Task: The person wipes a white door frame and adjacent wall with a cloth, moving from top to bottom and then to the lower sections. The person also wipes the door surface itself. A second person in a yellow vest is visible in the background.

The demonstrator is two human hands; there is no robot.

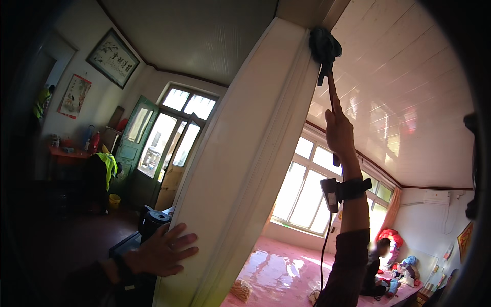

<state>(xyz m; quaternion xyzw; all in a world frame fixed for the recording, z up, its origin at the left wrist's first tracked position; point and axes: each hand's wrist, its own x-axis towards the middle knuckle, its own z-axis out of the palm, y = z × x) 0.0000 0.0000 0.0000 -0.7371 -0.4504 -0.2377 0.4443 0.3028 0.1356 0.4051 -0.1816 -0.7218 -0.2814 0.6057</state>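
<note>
My right hand (340, 134) is raised high and closed around a brown stick (335, 91) with a dark, bunched cloth head (325, 46). That head touches the upper edge of the white door-frame panel (245, 148), just under the lintel. A strap with a small boxy device and a hanging cable circles my right wrist. Lower down, my left hand (166, 250) has its fingers spread on or close against the panel's left side; firm contact is hard to tell. A dark strap sits on the left wrist too.
Left of the panel, a black appliance (153, 219) stands beside my left hand. Farther back are a green door (134, 137), a yellow bucket (114, 200) and a red table (69, 153). To the right, a person (376, 268) sits on a broad pink-covered bed (276, 263).
</note>
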